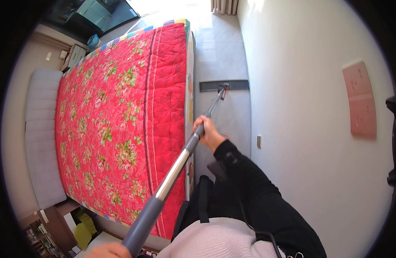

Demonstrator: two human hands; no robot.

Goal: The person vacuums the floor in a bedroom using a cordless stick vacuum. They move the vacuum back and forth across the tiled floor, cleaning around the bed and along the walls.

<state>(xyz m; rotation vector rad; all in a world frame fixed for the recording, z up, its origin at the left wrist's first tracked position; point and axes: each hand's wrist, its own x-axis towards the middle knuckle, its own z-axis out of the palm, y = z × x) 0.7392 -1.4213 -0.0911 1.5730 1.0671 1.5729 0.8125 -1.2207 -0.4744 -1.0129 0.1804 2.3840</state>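
Observation:
A flat mop with a grey and metal pole [173,175] slants from the bottom left up to a wide dark mop head [207,86]. The head lies flat on the grey tiled floor [217,59], spanning most of the gap between bed and wall. Around the lower grey part of the pole closes my right hand [208,129], its sleeve black. My left hand [107,250] grips the upper end of the pole at the bottom edge of the view, partly cut off.
A bed with a red floral quilt [104,122] borders the floor strip on the left. The white wall [298,113] on the right carries a pink panel [361,100] and a small switch plate [259,142]. A beige curtain [224,6] hangs at the far end.

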